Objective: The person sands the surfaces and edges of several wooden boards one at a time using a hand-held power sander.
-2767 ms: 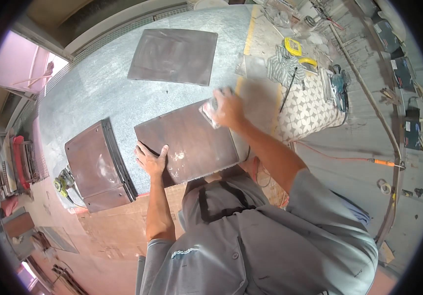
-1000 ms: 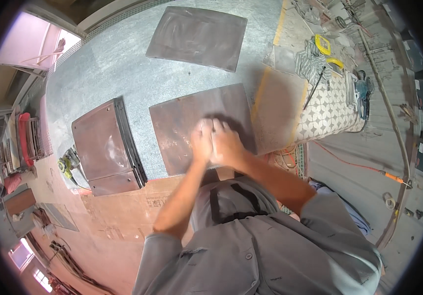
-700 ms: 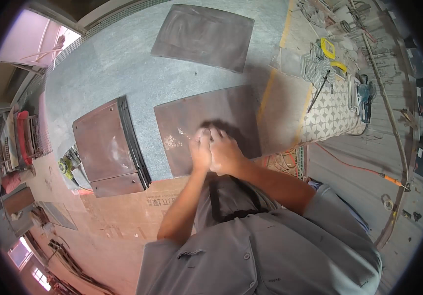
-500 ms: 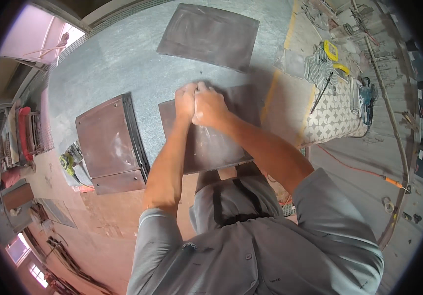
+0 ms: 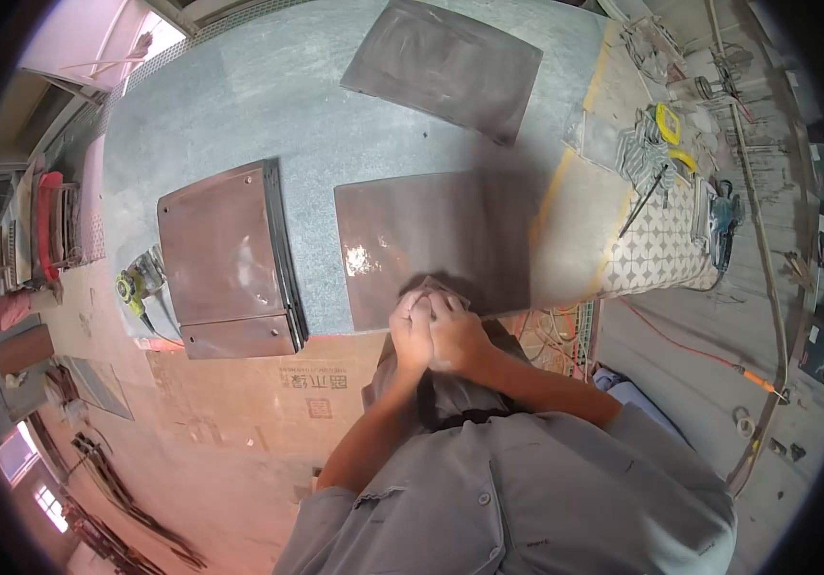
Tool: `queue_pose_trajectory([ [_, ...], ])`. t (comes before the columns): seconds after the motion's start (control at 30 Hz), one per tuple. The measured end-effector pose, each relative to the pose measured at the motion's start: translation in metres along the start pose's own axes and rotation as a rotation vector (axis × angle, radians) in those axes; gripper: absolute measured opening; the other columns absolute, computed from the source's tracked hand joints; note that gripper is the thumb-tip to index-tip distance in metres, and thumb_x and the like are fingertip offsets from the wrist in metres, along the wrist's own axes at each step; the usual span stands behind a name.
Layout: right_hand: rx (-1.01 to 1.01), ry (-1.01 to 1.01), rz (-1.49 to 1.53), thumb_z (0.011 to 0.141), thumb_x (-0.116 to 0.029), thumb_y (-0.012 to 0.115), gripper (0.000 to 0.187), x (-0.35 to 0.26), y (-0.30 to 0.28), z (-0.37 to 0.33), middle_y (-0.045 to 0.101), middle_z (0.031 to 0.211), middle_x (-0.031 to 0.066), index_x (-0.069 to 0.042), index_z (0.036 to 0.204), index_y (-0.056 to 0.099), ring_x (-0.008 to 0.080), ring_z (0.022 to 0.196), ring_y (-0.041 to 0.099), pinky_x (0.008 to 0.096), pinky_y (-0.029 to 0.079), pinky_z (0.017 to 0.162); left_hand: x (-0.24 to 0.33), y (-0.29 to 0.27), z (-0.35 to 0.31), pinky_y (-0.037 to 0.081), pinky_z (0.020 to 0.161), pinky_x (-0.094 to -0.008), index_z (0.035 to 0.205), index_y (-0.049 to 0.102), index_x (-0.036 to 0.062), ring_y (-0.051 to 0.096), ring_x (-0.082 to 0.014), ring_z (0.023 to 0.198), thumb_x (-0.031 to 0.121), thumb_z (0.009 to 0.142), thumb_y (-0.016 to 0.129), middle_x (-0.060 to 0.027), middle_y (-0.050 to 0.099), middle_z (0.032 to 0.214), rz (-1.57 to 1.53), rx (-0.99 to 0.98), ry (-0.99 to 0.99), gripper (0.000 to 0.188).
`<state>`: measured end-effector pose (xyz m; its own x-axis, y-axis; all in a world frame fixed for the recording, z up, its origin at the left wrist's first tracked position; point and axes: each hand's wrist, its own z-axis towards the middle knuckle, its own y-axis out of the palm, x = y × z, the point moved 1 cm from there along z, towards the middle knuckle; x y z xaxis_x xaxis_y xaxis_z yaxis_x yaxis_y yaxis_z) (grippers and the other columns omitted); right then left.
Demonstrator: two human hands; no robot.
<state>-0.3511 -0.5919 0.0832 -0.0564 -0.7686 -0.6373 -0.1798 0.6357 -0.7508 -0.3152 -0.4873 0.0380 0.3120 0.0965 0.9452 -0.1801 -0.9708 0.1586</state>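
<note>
A brown, partly glossy panel (image 5: 441,225) lies flat on the grey-blue worktable (image 5: 325,125) in front of me. At its near edge, my left hand (image 5: 412,333) and my right hand (image 5: 456,335) are pressed together with fingers curled. Both bear down on a small brown piece that looks like sandpaper (image 5: 450,290); only its far corner shows beyond the fingertips. To the left rests a stack of similar panels (image 5: 218,254) with holes near the corners. Another dusty brown panel (image 5: 445,67) lies at an angle farther back.
A green power tool (image 5: 134,287) sits left of the stack. At right are a patterned cushion-like sheet (image 5: 656,244), a striped cloth (image 5: 644,153), yellow-handled items (image 5: 669,125) and a blue tool (image 5: 723,225). An orange cable (image 5: 680,337) crosses the floor; cardboard (image 5: 268,388) lies below the table.
Both hands, still together, have slid toward me from the panel's far edge to its near edge. More of the panel shows, with a bright reflection on its left side.
</note>
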Motion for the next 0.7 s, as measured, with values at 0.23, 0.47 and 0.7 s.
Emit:
queue_pose_trajectory([
  [0.23,0.128,-0.025,-0.144,0.072,-0.018,0.077,0.043,0.005,-0.027,0.148,0.060,0.124,0.0224,0.005,0.108,0.070,0.0425,0.105,0.064,0.0507,0.061,0.085,0.041,-0.021,0.169,0.048,0.071,-0.0344,0.084,0.069,-0.0007,0.056,-0.0141,0.074,0.024,0.101,0.062,-0.0037,0.065,0.077,0.122,-0.020,0.048,0.031],
  [0.47,0.121,0.094,-0.226,0.068,-0.012,0.080,0.050,-0.011,-0.048,0.234,0.063,0.126,0.0196,0.002,0.115,0.072,0.0413,0.109,0.069,0.0485,0.063,0.089,0.075,-0.037,0.260,0.053,0.081,-0.0410,0.094,0.075,-0.0084,0.065,-0.0246,0.083,0.032,0.095,0.062,-0.0171,0.074,0.086,0.249,-0.003,0.006,0.043],
  [0.7,0.005,-0.188,-0.103,0.075,-0.011,0.071,0.063,-0.047,0.022,0.069,0.058,0.133,0.0276,0.007,0.135,0.061,0.0464,0.118,0.060,0.0549,0.056,0.097,0.033,-0.067,0.040,0.046,0.072,-0.0326,0.088,0.065,-0.0002,0.053,-0.0118,0.081,0.019,0.109,0.053,-0.0021,0.061,0.081,0.069,0.187,-0.055,0.031],
])
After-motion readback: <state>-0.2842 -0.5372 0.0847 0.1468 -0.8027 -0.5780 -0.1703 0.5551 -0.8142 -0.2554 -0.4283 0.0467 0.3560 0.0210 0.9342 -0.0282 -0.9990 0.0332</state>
